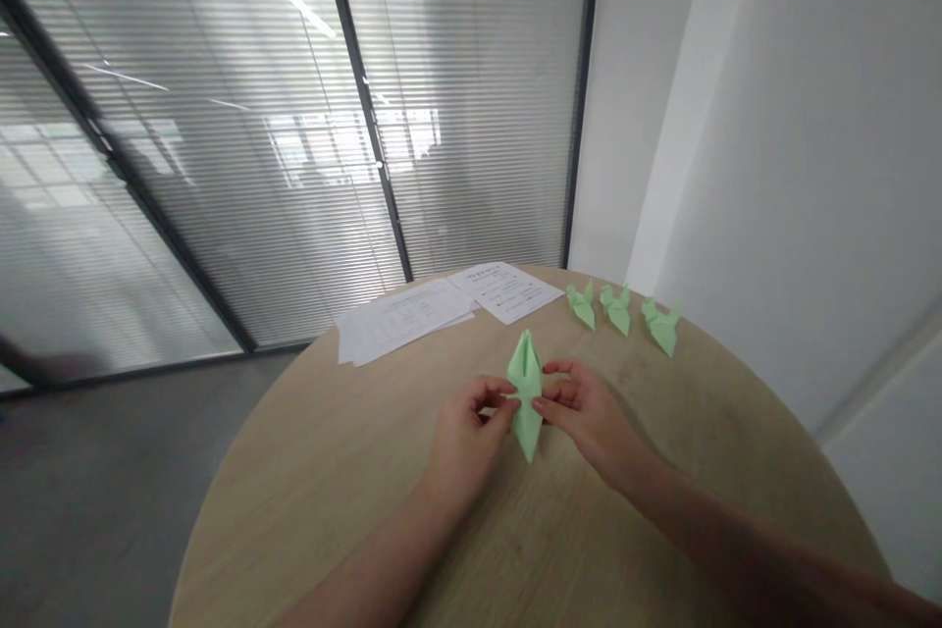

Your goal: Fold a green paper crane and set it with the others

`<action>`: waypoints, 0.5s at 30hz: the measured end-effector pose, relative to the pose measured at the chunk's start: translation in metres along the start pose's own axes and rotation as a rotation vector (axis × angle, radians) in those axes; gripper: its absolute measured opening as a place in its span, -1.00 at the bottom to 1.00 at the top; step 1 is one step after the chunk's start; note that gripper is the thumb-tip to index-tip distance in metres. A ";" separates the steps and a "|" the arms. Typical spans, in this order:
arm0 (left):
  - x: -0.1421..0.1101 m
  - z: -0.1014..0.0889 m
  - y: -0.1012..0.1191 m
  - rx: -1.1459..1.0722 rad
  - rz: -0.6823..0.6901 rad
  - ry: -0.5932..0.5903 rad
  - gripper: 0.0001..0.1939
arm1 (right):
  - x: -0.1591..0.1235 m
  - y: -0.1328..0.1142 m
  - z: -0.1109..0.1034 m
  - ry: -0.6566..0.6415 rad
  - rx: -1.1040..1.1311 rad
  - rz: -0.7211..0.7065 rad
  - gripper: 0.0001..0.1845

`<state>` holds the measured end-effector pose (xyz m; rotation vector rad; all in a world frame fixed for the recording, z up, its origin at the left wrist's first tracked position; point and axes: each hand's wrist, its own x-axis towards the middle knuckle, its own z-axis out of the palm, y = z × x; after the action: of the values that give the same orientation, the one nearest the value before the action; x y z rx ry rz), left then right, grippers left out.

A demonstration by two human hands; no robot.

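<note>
A folded piece of light green origami paper (pixel 526 383) is held between both hands above the round table. It is long and diamond-shaped, with a slit running down its upper half and a point at the bottom. My left hand (pixel 475 422) pinches its left edge between thumb and fingers. On the opposite edge, my right hand (pixel 585 412) grips it with the thumb in front and the fingers behind. Three finished-looking green origami birds stand in a row beyond my right hand: one on the left (pixel 582 305), one in the middle (pixel 616 311), one on the right (pixel 662 326).
White sheets (pixel 412 317) overlap at the far left of the wooden table (pixel 309 491). A printed page (pixel 504 290) lies beside them near the far edge. Behind stand glass panels with blinds (pixel 471 118), and a white wall (pixel 810 167) rises on the right.
</note>
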<state>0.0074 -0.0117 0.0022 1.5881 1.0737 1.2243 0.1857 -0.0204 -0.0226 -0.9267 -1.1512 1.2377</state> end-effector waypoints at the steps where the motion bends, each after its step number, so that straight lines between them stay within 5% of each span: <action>1: 0.000 -0.001 0.001 0.037 0.022 0.020 -0.82 | 0.001 0.001 -0.001 0.016 -0.014 -0.004 -0.47; 7: 0.001 -0.006 0.005 0.240 0.095 0.067 -0.83 | 0.000 0.002 -0.002 -0.053 -0.105 0.009 -0.63; 15: -0.005 0.000 0.008 -0.006 0.017 -0.170 -0.64 | -0.003 -0.001 -0.002 -0.185 -0.185 -0.093 -0.73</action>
<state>0.0074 -0.0190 0.0082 1.6669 0.9494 1.0812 0.1879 -0.0239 -0.0224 -0.8971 -1.4591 1.1748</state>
